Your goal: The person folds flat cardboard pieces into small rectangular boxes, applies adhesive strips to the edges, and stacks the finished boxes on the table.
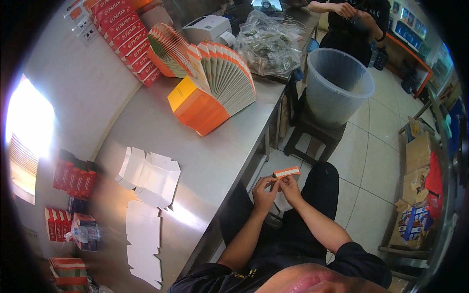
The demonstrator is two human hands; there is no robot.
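Over my lap, my left hand (264, 194) and my right hand (291, 190) meet with bent fingers. Between their fingertips is a small flat orange piece with a white band (287, 172); its exact kind is too small to make out. To the left on the steel table (205, 161) lie two unfolded white cardboard box blanks, one partly folded up (151, 178) and one flat (143, 244). Farther back on the table, a fanned row of orange folded cartons (229, 73) leans beside an orange and yellow carton (200, 105).
Red boxes (122, 36) are stacked against the wall. A white label printer (207, 29) and a clear plastic bag (268, 44) stand at the back. A translucent bucket (337, 88) sits on a dark stool (317, 136). Another person (356, 24) stands behind it.
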